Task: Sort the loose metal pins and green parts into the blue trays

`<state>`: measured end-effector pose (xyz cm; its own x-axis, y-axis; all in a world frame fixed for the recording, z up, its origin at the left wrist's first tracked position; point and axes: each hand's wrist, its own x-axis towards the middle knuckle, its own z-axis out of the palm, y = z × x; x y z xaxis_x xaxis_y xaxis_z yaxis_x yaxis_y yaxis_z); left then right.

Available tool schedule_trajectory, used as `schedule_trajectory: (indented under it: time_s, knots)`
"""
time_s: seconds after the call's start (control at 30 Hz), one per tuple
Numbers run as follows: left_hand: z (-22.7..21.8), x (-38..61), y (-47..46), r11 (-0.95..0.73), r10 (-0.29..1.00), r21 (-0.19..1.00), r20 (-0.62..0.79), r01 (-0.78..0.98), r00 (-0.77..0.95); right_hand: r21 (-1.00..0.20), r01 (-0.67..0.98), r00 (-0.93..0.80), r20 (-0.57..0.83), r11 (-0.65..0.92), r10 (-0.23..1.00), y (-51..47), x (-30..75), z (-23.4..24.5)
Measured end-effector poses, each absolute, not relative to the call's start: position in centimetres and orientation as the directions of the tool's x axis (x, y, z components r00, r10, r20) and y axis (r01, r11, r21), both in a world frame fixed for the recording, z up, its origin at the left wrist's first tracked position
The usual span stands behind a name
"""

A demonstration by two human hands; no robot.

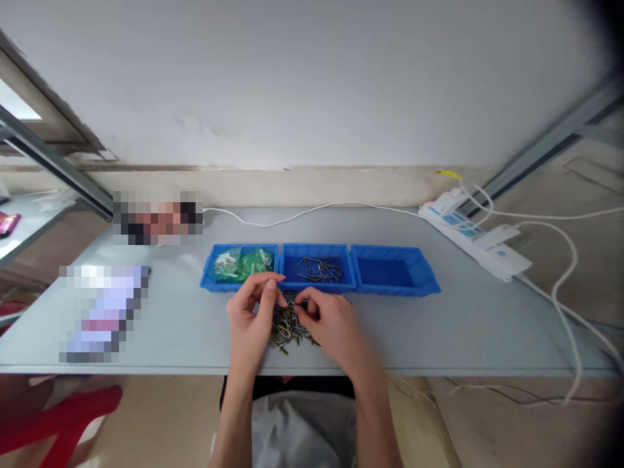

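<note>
A pile of loose metal screws (288,328), some brassy and some silver, lies on the grey table between my hands. My left hand (251,305) is over the pile's left side, its fingers curled and thumb close to the index finger; what they hold, if anything, is too small to make out. From the right, my right hand (331,315) pinches thumb and index finger at the pile's upper edge, seemingly on a thin screw. Just beyond my hands stands the middle blue bin (316,286), with several screws scattered on its floor.
The left blue bin (207,278) holds green and clear plastic bags of small pale parts. A right blue bin (390,273) shows a bare floor. A white power strip (487,250) with cables lies at right; blurred-out objects, one phone-like (107,312), lie at left.
</note>
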<state>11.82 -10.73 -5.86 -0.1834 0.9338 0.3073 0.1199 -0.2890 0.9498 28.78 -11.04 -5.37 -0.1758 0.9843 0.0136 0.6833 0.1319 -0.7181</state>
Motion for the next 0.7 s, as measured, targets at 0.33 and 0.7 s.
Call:
schedule_trajectory:
  time_s: [0.33,0.7]
  knots:
    - [-4.9,12.4,-11.0,-0.315,0.948,0.925,0.316,0.214,0.029,-0.947,0.212,-0.041,0.240,0.243,0.970,-11.8,30.1,-4.2]
    - [-5.2,13.5,-10.6,-0.377,0.926,0.875,0.363,0.303,0.102,-0.934,0.232,-0.077,0.260,0.271,0.963,-11.7,30.7,-3.9]
